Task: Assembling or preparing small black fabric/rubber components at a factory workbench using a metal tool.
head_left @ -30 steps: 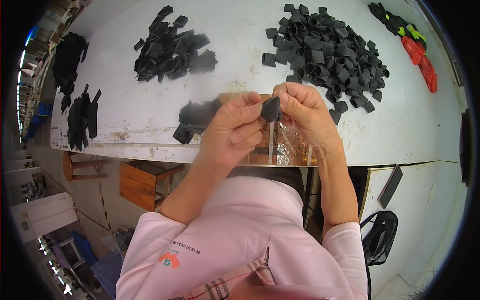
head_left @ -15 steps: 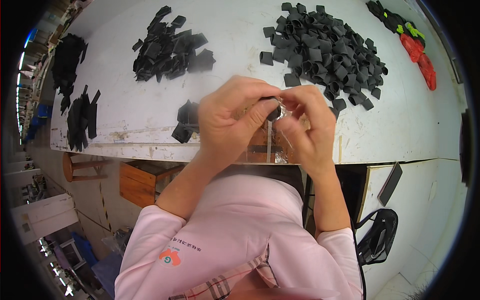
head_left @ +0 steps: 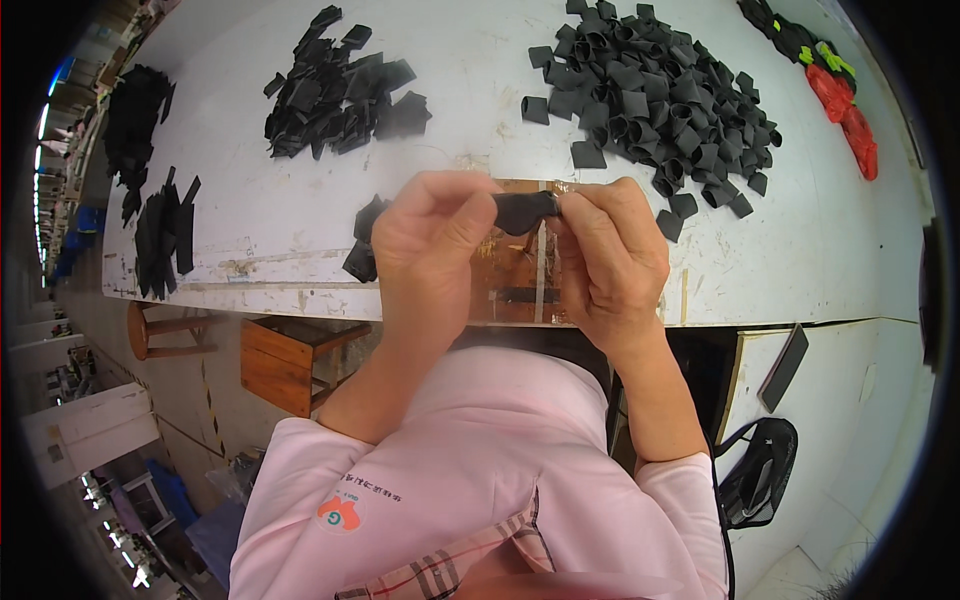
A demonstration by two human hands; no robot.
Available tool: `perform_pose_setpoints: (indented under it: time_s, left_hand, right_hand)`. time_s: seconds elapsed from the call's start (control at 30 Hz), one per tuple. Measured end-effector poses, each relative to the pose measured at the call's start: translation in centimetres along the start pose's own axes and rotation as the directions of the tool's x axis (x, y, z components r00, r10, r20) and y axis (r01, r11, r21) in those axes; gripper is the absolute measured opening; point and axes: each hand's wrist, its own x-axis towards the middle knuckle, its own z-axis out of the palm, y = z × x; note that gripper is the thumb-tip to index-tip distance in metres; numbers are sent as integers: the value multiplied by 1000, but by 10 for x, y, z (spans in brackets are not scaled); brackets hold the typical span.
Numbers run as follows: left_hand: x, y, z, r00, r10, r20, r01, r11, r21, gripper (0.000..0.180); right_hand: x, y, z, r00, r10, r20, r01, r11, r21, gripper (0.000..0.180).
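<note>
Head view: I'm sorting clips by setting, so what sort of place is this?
Probably a workshop or small factory bench. Both hands, left hand and right hand, hold one small black piece above a worn white table bearing a big pile of black pieces and a smaller pile.

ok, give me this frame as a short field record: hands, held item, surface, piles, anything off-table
left hand: pinches one end of the small black piece
right hand: pinches the other end
small black piece: held between both hands above the table's near edge
white table: scuffed, with a brown patch under the hands
large pile of black pieces: far right of the hands
smaller black pile: far left
small black stack: beside the left hand
red and green items: far right corner
wooden stool: below the table edge, left
</note>
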Motion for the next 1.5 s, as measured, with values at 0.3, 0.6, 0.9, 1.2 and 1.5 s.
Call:
perform_pose_setpoints:
  time_s: [0.3, 0.6, 0.9, 1.2, 1.5]
  left_hand:
    - [25, -5, -7, 970, 152, 191, -229, 838, 495, 9]
    - [6, -32, -22, 940, 323, 110, -311, 677, 667, 9]
    - [-32, -16, -131, 990, 123, 65, -76, 88, 993, 34]
    - [-23, -38, -155, 975, -27, 221, -220, -249, 943, 15]
    - [-43, -4, -28, 994, -58, -89, 101, 771, 629, 10]
  right_hand:
    - [16, -16, -12, 956, 225, 188, -239, 970, 54, 18]
    - [17, -7, -8, 975, 169, 146, -168, 986, -19, 13]
    - [3, 11, -16, 707, 706, -40, -642, 664, 382, 23]
    - [-51, -22, 15, 618, 633, 466, -786, 517, 339, 12]
    - [-33, -44, 23, 892, 417, 173, -452, 837, 308, 19]
